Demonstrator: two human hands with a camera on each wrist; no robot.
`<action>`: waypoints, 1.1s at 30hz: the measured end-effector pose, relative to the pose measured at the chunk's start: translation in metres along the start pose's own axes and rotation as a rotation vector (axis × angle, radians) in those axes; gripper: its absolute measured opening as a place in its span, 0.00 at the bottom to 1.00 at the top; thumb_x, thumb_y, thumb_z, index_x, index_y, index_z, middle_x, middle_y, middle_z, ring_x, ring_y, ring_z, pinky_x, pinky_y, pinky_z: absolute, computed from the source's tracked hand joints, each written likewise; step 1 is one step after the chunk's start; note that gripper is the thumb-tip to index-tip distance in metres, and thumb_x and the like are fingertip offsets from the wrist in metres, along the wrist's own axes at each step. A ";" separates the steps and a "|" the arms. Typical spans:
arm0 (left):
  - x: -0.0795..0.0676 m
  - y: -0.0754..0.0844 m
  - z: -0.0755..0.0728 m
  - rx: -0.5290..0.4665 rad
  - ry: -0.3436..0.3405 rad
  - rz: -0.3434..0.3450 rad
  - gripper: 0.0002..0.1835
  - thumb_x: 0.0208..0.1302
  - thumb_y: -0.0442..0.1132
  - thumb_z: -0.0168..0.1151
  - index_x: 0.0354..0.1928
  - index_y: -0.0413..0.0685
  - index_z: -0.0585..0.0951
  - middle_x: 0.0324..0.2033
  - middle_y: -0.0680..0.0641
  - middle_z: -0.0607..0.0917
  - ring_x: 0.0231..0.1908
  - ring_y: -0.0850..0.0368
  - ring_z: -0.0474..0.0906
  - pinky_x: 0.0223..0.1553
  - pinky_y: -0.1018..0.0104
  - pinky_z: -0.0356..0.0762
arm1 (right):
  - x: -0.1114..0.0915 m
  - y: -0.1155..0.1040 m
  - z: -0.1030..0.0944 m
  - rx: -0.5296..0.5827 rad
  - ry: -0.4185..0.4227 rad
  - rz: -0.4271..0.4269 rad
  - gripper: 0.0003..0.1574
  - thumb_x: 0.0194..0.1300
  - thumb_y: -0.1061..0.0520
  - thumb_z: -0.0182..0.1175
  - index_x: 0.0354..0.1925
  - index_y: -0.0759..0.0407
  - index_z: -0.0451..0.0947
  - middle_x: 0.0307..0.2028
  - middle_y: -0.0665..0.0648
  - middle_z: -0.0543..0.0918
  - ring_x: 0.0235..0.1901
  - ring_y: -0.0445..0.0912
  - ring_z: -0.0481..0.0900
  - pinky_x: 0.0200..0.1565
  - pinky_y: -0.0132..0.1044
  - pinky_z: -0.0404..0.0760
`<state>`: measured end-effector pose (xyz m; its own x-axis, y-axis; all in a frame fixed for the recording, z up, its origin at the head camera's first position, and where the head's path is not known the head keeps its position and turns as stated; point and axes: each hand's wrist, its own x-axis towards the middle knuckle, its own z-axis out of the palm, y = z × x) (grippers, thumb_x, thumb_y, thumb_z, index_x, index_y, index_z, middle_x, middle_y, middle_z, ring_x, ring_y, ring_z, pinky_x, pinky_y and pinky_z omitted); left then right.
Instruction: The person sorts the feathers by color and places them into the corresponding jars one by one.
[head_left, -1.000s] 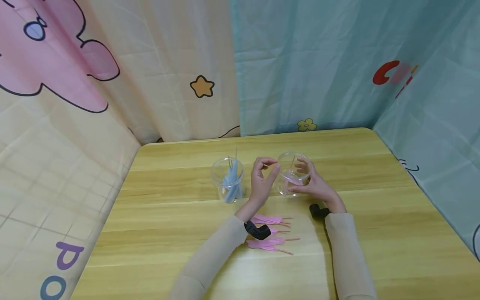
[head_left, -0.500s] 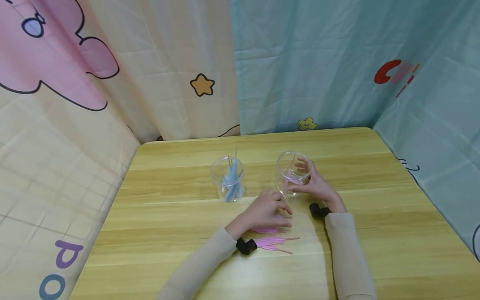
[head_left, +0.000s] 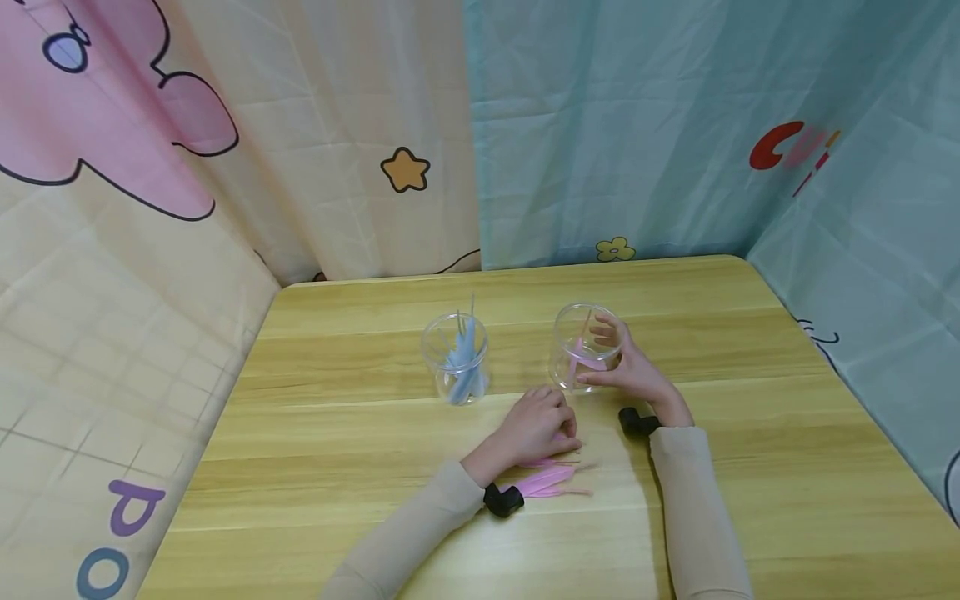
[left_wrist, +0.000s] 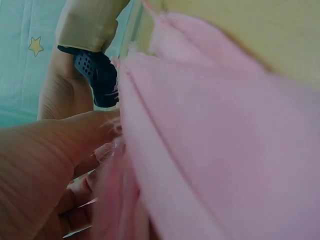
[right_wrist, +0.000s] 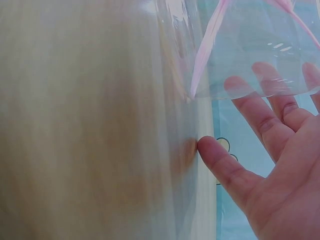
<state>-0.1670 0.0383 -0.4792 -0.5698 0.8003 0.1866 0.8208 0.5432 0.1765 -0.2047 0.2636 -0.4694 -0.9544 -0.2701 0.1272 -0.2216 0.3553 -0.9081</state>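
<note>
In the head view, my left hand (head_left: 536, 427) is low over several pink feathers (head_left: 550, 479) on the table, its fingers curled around one. The left wrist view shows the thumb (left_wrist: 97, 122) at the feathers' fuzzy bases, with a large pink feather (left_wrist: 200, 130) filling the foreground. My right hand (head_left: 637, 371) holds a clear plastic cup (head_left: 588, 354), thumb at its near side and fingers around its right side. A pink feather (right_wrist: 207, 47) stands in that cup, as the right wrist view also shows.
Left of the held cup stands another clear cup (head_left: 433, 358) with several blue feathers (head_left: 467, 358) in it, their thin stems above the rim. The wooden table (head_left: 337, 442) ends at printed curtains (head_left: 360, 100) behind it.
My left hand has moved from beside the right cup's rim down and toward me to the pink feathers. The nearest feathers have shifted slightly. My right hand stays at the cup.
</note>
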 end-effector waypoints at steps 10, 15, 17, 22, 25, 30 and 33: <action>0.002 0.001 -0.002 -0.041 0.028 0.002 0.09 0.58 0.56 0.64 0.27 0.64 0.80 0.32 0.61 0.73 0.38 0.63 0.66 0.42 0.72 0.63 | 0.001 0.001 -0.001 0.007 -0.001 0.000 0.64 0.50 0.61 0.74 0.71 0.52 0.41 0.66 0.68 0.56 0.65 0.63 0.55 0.56 0.62 0.63; 0.004 -0.001 -0.005 -0.084 0.088 0.015 0.08 0.59 0.54 0.64 0.29 0.62 0.81 0.34 0.61 0.74 0.41 0.63 0.67 0.44 0.71 0.64 | 0.001 0.002 -0.001 0.012 -0.004 0.000 0.64 0.50 0.62 0.73 0.71 0.52 0.41 0.66 0.69 0.56 0.65 0.64 0.55 0.55 0.63 0.64; 0.005 -0.001 -0.007 -0.114 0.103 0.009 0.08 0.59 0.54 0.64 0.30 0.62 0.81 0.34 0.61 0.75 0.40 0.63 0.67 0.44 0.71 0.64 | 0.001 0.002 -0.001 0.016 -0.007 -0.006 0.64 0.51 0.63 0.72 0.72 0.52 0.40 0.66 0.70 0.55 0.65 0.65 0.54 0.55 0.63 0.64; 0.006 -0.002 -0.013 -0.168 0.186 -0.001 0.07 0.60 0.52 0.65 0.31 0.60 0.81 0.36 0.60 0.76 0.38 0.62 0.67 0.41 0.70 0.66 | 0.001 0.003 -0.001 0.019 -0.010 -0.012 0.64 0.51 0.63 0.73 0.72 0.52 0.40 0.66 0.70 0.55 0.65 0.65 0.54 0.55 0.64 0.64; 0.010 -0.003 -0.018 -0.229 0.280 0.013 0.06 0.60 0.48 0.66 0.32 0.58 0.80 0.36 0.57 0.77 0.40 0.60 0.69 0.44 0.68 0.67 | 0.002 0.003 -0.002 0.010 -0.014 -0.011 0.64 0.51 0.62 0.73 0.71 0.52 0.40 0.66 0.70 0.55 0.64 0.65 0.54 0.55 0.63 0.64; 0.020 -0.005 -0.031 -0.525 0.446 -0.003 0.04 0.62 0.41 0.65 0.34 0.51 0.78 0.36 0.55 0.78 0.41 0.57 0.70 0.44 0.63 0.69 | 0.001 0.004 -0.002 0.037 -0.028 -0.025 0.64 0.51 0.65 0.72 0.72 0.55 0.38 0.67 0.72 0.53 0.64 0.68 0.52 0.55 0.66 0.63; 0.029 -0.007 -0.042 -0.729 0.551 0.017 0.03 0.63 0.35 0.63 0.36 0.47 0.78 0.36 0.51 0.78 0.42 0.52 0.70 0.43 0.55 0.70 | 0.001 0.002 -0.002 0.058 -0.023 -0.016 0.64 0.51 0.66 0.71 0.72 0.54 0.39 0.67 0.72 0.52 0.64 0.68 0.52 0.56 0.67 0.60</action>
<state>-0.1910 0.0465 -0.4342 -0.6500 0.4710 0.5964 0.7072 0.0875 0.7016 -0.2063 0.2658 -0.4706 -0.9457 -0.2963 0.1335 -0.2244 0.2983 -0.9277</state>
